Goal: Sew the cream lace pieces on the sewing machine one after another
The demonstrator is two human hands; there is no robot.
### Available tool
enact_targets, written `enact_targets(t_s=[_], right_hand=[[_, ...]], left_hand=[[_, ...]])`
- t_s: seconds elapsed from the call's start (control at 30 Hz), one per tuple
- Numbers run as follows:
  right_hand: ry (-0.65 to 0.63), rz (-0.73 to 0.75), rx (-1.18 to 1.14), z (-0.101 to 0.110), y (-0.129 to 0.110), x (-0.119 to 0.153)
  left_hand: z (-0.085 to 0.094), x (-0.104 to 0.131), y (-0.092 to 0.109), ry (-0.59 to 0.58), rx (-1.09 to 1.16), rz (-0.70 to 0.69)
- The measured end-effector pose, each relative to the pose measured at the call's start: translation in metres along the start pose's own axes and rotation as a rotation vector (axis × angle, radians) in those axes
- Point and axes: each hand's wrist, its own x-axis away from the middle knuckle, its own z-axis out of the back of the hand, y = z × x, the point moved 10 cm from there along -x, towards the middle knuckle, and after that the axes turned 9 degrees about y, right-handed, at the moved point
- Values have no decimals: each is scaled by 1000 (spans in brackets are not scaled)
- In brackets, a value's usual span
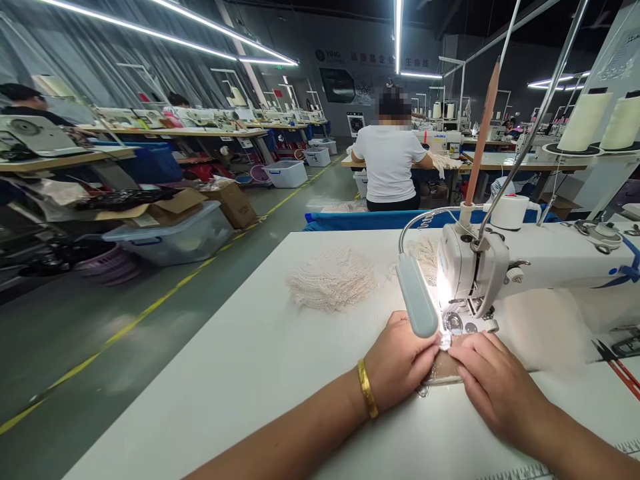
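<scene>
My left hand (407, 353), with a gold bracelet at the wrist, is closed on the left edge of a small piece of white fabric (445, 342). Thumb and fingers of my right hand (493, 380) pinch the same piece from the right. Both hands lie just in front of the needle area of a white sewing machine (460, 273), whose lamp (417, 297) lights the fabric and partly covers my left fingertips. Left of the machine sits a pile of cream lace pieces (333, 279). More lace (425, 257) lies behind the lamp.
Sheer pale fabric (545, 327) lies under the machine arm, near red-handled scissors (623, 373). A ruler strip (520, 472) runs along the table's front right. Thread cones (585, 120) stand at the right. A person in a white shirt (390, 163) sits ahead, beyond a blue cloth (350, 220).
</scene>
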Motion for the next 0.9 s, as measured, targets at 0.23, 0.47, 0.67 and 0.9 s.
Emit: enact_targets(t_s=[0.23, 0.47, 0.67, 0.9], right_hand=[[-16, 17, -6, -4, -3, 0], [-15, 30, -30, -4, -2, 1], [-2, 32, -28, -4, -1, 2], [-17, 29, 45, -5, 4, -1]], left_hand=[[1, 1, -2, 28, 5, 2], [-7, 7, 13, 7, -49, -189], [-10, 9, 19, 15, -70, -245], [-8, 3, 19, 28, -93, -241]])
